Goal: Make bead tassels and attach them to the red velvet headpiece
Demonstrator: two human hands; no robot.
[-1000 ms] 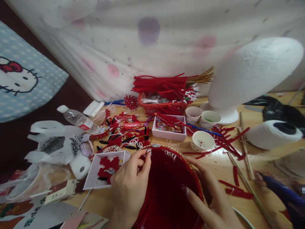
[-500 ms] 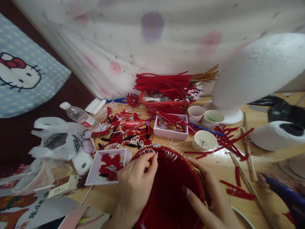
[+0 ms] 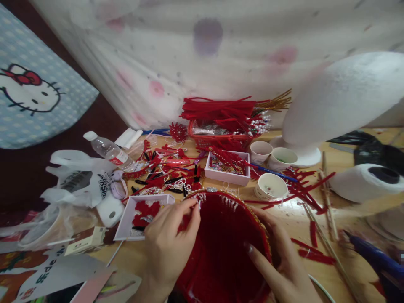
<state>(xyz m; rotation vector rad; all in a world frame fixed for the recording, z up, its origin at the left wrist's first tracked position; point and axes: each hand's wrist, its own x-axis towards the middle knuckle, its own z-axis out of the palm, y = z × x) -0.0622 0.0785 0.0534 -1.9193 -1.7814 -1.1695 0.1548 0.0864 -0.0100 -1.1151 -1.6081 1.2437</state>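
A red hollow hat-like piece (image 3: 224, 248) with gold trim along its rim sits open side toward me at the lower middle. Short white bead strands (image 3: 229, 203) hang inside its far rim, in a right and a left group. My left hand (image 3: 173, 240) is closed in a pinch at the left group, thumb and forefinger together; what lies between the fingertips is too small to make out. Around the right wall of the red piece is my right hand (image 3: 280, 256), thumb inside and the other fingers outside, gripping it.
A white box (image 3: 126, 219) with red flowers stands left, another bead box (image 3: 227, 179) beyond. Paper cups (image 3: 271, 187), red pipe cleaners (image 3: 221, 108) in a basket, a white foam form (image 3: 344, 97), a thread cone (image 3: 356, 183) and a glue gun (image 3: 372, 254) lie around. A bottle (image 3: 109, 149) lies left.
My left hand has moved slightly left and down along the rim, its pinch now at the left bead group. My right hand keeps its hold. The whole view has shifted a little.
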